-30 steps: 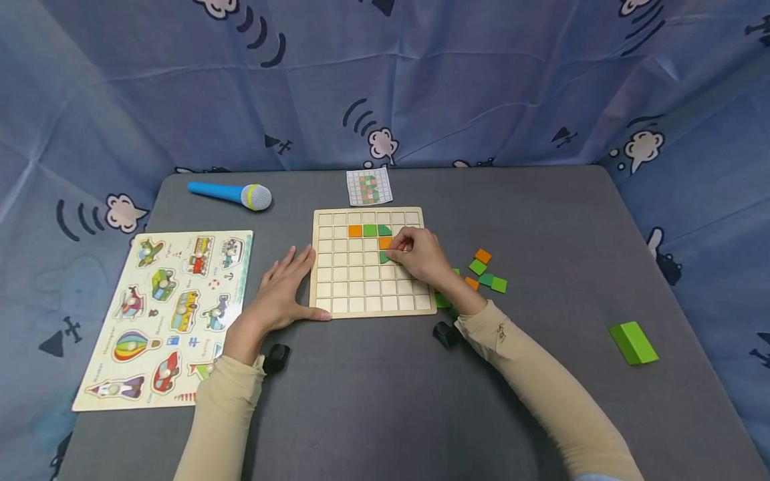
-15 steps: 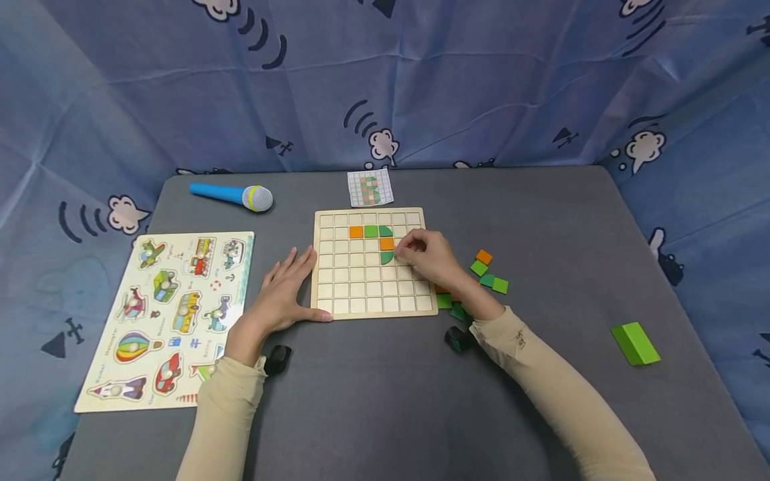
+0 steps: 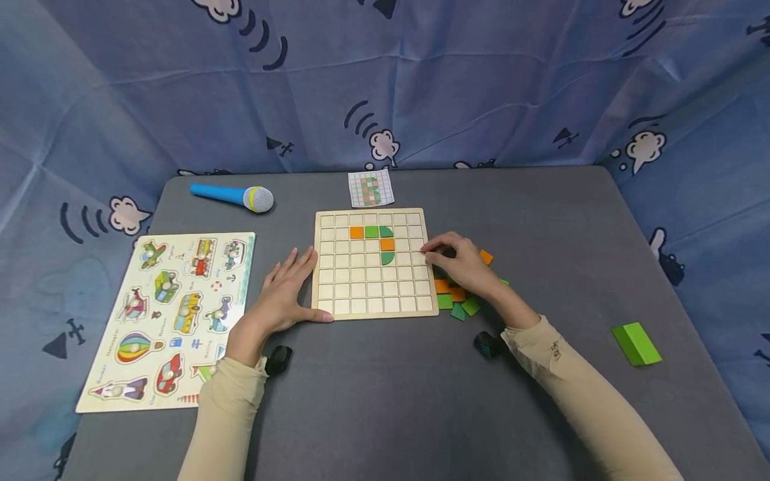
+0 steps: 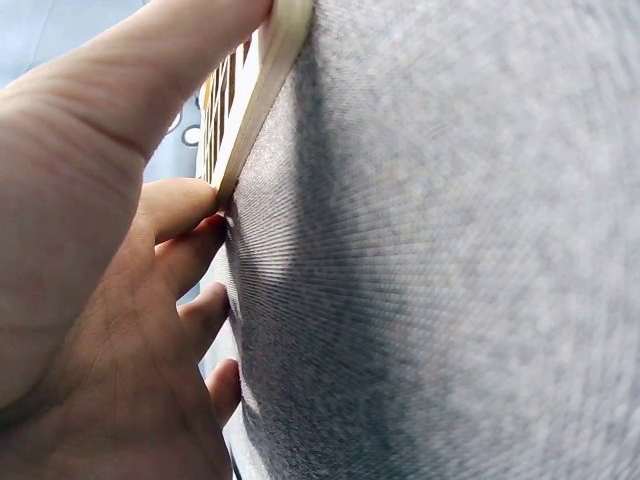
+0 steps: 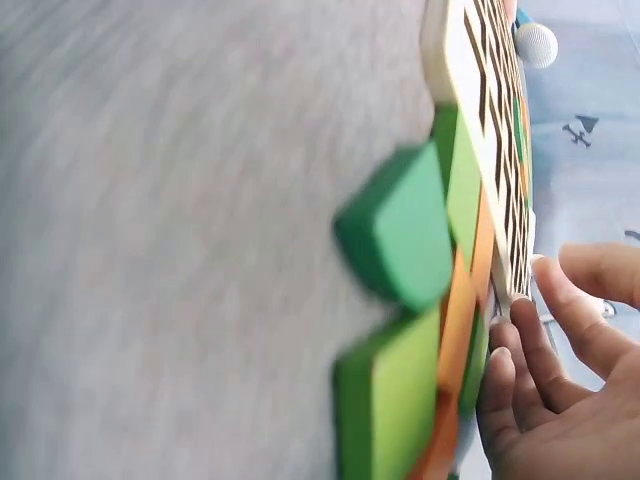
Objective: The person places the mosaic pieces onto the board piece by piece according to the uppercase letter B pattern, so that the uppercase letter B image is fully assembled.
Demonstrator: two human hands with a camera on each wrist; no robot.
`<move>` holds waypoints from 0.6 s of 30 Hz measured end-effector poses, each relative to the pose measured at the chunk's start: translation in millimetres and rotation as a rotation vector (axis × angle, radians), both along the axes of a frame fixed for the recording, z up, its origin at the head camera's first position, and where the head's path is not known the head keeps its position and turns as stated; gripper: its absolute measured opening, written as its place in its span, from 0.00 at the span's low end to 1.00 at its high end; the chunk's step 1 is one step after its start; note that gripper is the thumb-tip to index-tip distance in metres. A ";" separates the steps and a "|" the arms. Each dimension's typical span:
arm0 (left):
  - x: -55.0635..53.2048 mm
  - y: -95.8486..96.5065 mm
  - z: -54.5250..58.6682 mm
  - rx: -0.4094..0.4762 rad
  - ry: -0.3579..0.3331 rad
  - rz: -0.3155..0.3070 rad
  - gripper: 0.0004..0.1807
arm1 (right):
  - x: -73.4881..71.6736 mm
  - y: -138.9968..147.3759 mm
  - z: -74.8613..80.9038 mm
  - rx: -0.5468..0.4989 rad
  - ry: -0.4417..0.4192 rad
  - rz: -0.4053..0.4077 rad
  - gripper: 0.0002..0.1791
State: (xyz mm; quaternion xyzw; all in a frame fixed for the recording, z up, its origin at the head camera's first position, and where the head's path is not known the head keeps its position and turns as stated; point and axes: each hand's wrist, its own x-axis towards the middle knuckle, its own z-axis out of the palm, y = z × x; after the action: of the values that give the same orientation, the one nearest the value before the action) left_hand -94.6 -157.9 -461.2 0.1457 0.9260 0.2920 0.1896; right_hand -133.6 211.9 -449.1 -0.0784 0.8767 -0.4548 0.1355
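A light wooden grid board [image 3: 357,275] lies mid-table. Set in its cells are an orange square [image 3: 357,232], a green square [image 3: 371,232] and a dark green rounded piece [image 3: 386,232]. Below these sit a second orange square [image 3: 388,245] and another dark green rounded piece [image 3: 387,258]. My left hand [image 3: 279,297] rests with spread fingers against the board's left edge, thumb at its near corner. At the right edge hovers my right hand [image 3: 466,268], fingers loosely bent, nothing visible between them. Loose tiles [image 3: 444,302] in green, orange and dark green lie under and beside it, partly hidden.
A pattern card [image 3: 370,188] lies behind the board. To the left are a blue toy microphone [image 3: 231,196] and a vehicle puzzle board [image 3: 198,287], partly covered by my left forearm. A green block [image 3: 635,343] stands far right. Blue printed cloth [image 3: 481,80] hangs behind the table.
My right hand has drawn back rightward from the lower dark green rounded piece, leaving it in its cell, and is now at the board's right edge. My left hand has stayed in place.
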 end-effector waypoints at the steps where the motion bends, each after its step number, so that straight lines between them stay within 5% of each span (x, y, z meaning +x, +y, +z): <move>1: 0.1 0.0 -0.1 0.001 0.000 0.000 0.70 | 0.2 3.7 0.5 0.001 -0.007 0.008 0.14; 13: -0.7 -0.4 -1.6 0.001 0.005 -0.001 0.70 | -3.6 44.5 19.3 0.110 -0.024 0.101 0.16; 18: -0.3 -0.2 -0.9 0.007 0.001 0.001 0.70 | -2.6 57.1 24.9 0.209 -0.066 0.147 0.25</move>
State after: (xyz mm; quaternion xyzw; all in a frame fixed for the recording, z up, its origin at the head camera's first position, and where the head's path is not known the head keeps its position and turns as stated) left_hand -95.0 -158.1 -462.1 0.1460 0.9252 0.2953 0.1885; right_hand -136.3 269.1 -424.3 -0.1127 0.9063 -0.3522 0.2048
